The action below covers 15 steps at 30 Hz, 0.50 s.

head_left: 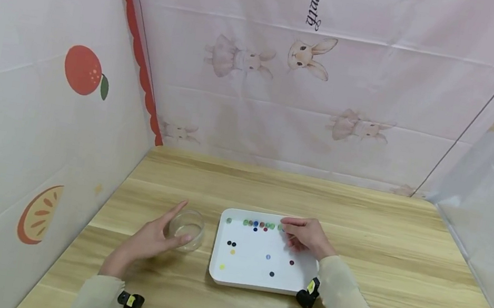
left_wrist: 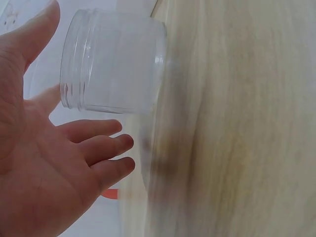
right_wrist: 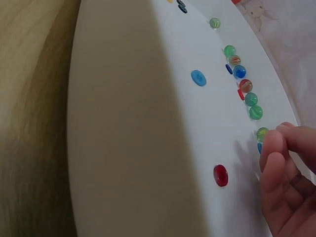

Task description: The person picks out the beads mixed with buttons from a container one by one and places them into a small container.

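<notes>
A clear round jar (head_left: 187, 230) stands on the table, left of the tray, with its rim up. My left hand (head_left: 153, 236) reaches beside it, thumb and forefinger spread at its sides; the other fingers (left_wrist: 103, 148) extend loosely below the rim in the left wrist view. At the far side of the white tray (head_left: 251, 282), my right hand (head_left: 307, 235) has its fingers bent, with the fingertips close together beside a green marble (right_wrist: 262, 133). A blue button (right_wrist: 260, 147) is partly hidden by them. I cannot tell whether they pinch anything.
Several glass marbles, including a blue marble (right_wrist: 239, 72), line the tray's far edge. Buttons lie scattered across its floor, among them a red button (right_wrist: 220, 175), a light blue button (right_wrist: 198, 78) and a yellow button (head_left: 222, 267). Printed cloth (head_left: 278, 137) hangs behind the wooden table (head_left: 187, 299).
</notes>
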Tool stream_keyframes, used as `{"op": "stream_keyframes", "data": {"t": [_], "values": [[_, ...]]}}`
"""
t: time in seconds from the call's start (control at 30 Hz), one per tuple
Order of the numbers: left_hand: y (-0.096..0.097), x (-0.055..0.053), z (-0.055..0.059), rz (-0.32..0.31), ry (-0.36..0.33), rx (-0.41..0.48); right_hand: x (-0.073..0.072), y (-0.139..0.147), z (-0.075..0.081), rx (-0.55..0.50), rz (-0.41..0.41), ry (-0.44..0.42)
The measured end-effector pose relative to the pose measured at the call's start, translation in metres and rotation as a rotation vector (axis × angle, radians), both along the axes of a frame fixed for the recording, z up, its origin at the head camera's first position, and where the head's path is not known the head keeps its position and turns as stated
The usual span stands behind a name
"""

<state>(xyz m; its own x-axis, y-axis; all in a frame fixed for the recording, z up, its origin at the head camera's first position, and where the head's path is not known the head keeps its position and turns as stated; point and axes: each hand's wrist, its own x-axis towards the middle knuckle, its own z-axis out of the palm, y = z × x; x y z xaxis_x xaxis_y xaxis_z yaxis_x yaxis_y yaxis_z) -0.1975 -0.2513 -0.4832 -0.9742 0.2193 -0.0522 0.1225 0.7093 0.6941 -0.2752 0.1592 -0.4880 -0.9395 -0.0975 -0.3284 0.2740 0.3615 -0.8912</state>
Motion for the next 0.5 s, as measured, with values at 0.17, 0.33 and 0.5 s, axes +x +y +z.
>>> {"op": "stream_keyframes", "data": {"t": [0.17, 0.33, 0.5], "values": [[-0.0005, 0.0009, -0.0024, -0.002, -0.008, 0.002, 0.0013, -0.0002, -0.0027, 0.015, -0.004, 0.010], [-0.0019, 0.0014, -0.0046, -0.004, -0.007, -0.001, 0.0025, -0.0008, -0.0043, 0.036, -0.010, 0.026], [-0.0027, 0.0006, -0.0050, -0.002, -0.008, -0.004, 0.0020, -0.0016, -0.0076, 0.095, -0.019, 0.073]]}}
